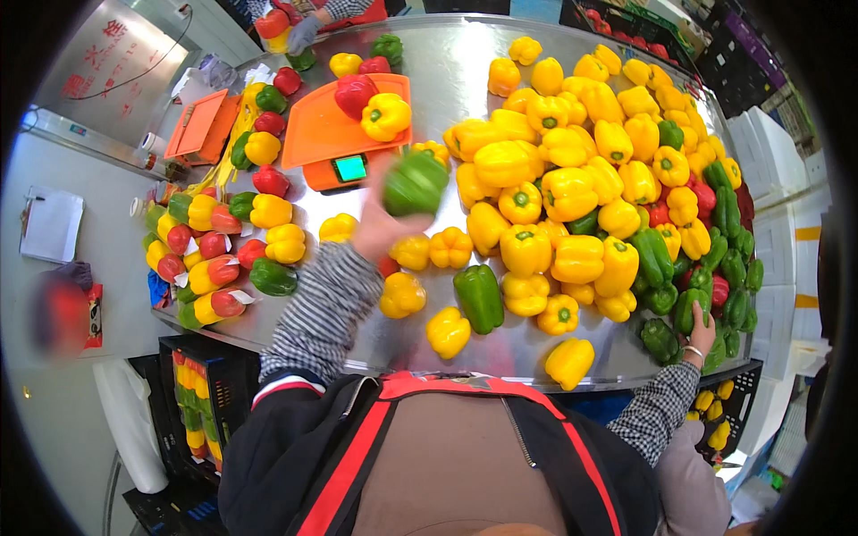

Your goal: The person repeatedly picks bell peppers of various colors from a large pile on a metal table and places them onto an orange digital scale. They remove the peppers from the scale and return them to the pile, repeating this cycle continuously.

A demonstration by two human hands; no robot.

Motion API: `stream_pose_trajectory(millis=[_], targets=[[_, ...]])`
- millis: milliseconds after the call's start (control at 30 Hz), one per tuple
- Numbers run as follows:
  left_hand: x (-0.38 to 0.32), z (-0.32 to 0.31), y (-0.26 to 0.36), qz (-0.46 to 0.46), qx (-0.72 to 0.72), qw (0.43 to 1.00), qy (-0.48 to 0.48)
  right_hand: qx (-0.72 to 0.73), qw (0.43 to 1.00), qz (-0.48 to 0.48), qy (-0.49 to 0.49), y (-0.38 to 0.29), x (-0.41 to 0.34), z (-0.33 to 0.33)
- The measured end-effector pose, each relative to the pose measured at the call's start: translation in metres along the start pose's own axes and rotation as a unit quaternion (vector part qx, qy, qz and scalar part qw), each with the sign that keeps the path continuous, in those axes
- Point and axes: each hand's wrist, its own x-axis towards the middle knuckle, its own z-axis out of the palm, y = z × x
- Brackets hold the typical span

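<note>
My left hand point(385, 224) holds a green bell pepper point(415, 183), blurred, just right of the orange digital scale point(322, 175). On the scale's orange tray point(312, 134) lie a red bell pepper point(356, 96) and a yellow bell pepper point(386, 116). At the right, my right hand point(700, 335) has its fingers on a green bell pepper point(690, 310) among other green ones; whether it grips the pepper cannot be told. Between my hands spreads a large heap of yellow bell peppers point(570, 191). A single green bell pepper point(478, 299) lies before me.
Bundled mixed peppers point(214, 271) cover the metal table's point(362, 335) left end. A second orange scale point(201, 127) stands behind them. Across the table, a co-worker's gloved hand point(305, 35) is near peppers. Black crates point(213, 395) with peppers stand below the left edge and at lower right.
</note>
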Motion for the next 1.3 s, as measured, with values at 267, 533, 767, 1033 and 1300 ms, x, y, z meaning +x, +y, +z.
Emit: stream_pose_trajectory(millis=[267, 533, 767, 1033, 1300], targets=[[0.131, -0.137, -0.064, 0.110, 0.170, 0.955, 0.219, 0.357, 0.925, 0.022, -0.131, -0.064, -0.073, 0.066], [0.131, -0.189, -0.094, 0.131, 0.236, 0.945, 0.184, 0.381, 0.876, -0.070, -0.288, -0.128, -0.182, 0.101], [0.062, -0.261, -0.063, 0.054, 0.305, 0.908, 0.283, 0.372, 0.810, -0.118, -0.439, -0.137, -0.244, 0.153], [0.012, -0.250, -0.083, 0.020, 0.291, 0.946, 0.139, 0.325, 0.757, -0.123, -0.554, -0.168, -0.312, 0.224], [0.008, -0.226, -0.087, -0.047, 0.287, 0.957, 0.007, 0.304, 0.757, -0.086, -0.572, -0.176, -0.340, 0.260]])
